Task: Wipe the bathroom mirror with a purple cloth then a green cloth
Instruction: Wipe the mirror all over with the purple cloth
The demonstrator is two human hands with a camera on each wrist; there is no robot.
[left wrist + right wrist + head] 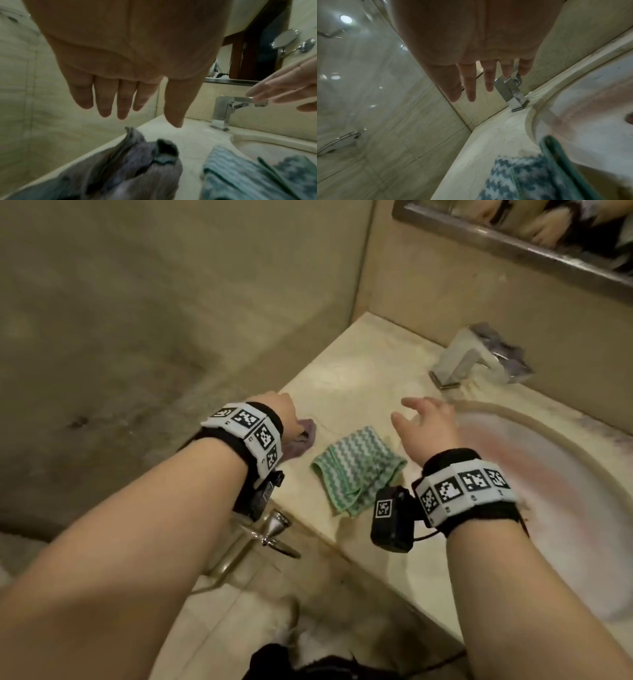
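A crumpled purple cloth [304, 440] [137, 170] lies near the left edge of the marble counter [346, 378]. My left hand [279, 412] [120, 94] hovers just above it with straight fingers, holding nothing. The folded green zigzag cloth [359, 470] [243, 178] [530, 180] lies to its right, beside the basin. Past the green cloth, my right hand [423, 419] [476, 81] hangs in the air, fingers spread and empty. The mirror [513, 231] [248, 54] is on the wall above, and only its lower edge shows in the head view.
A square chrome tap [459, 361] [224, 108] [513, 94] stands behind the oval basin [555, 494], with a purplish object [503, 350] behind it. Tiled walls meet at the counter's far left corner. A chrome fitting [274, 530] juts out below the counter's front edge.
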